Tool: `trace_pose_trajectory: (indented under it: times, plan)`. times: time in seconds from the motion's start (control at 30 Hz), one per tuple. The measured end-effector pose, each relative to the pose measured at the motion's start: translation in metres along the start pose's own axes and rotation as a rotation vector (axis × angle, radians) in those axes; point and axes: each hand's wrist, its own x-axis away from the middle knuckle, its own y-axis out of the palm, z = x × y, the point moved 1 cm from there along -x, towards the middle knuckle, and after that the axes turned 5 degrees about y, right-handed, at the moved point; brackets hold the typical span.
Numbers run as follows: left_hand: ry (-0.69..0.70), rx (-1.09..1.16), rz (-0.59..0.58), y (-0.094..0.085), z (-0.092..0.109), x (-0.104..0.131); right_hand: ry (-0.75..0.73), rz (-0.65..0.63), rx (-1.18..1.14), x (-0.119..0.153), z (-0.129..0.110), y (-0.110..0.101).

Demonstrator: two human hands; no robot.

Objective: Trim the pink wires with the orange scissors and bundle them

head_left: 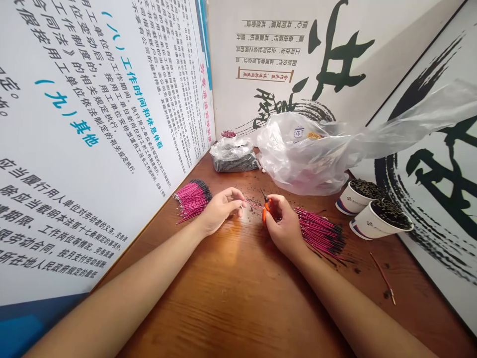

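Wooden table [231, 298], pink sticks [192, 199] beside left hand [219, 209], paper cups [376, 219]

A wooden table [238, 298] carries everything. At ten o'clock from its middle lies a bundle of pink sticks [192, 199]; at two o'clock a second pink bundle [320, 231]. Farther out at two o'clock, two paper cups [372, 214] of dark bits lie tipped. At twelve o'clock sit a clear plastic bag [305, 154] and a small dark bag [234, 159]. One loose stick [382, 276] lies at three o'clock.
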Motion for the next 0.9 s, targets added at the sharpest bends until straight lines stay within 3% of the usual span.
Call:
trace_pose_trajectory:
  times: [0.1, 0.33, 0.63, 0.9]
  plan:
    - [-0.071, 0.149, 0.017, -0.005, 0.001, -0.002, 0.011, -0.042, 0.014, 0.0, 0.002, 0.001]
    - [-0.039, 0.142, 0.131, -0.002, 0.0, -0.003, 0.027, -0.121, 0.075, 0.002, -0.001, 0.001]
    - [0.251, -0.358, 0.092, 0.007, -0.002, 0.009, -0.005, -0.228, 0.212, 0.008, -0.013, -0.001]
    - [0.328, -0.585, 0.071, 0.008, 0.0, 0.007, -0.055, -0.193, 0.273, 0.013, -0.017, -0.001]
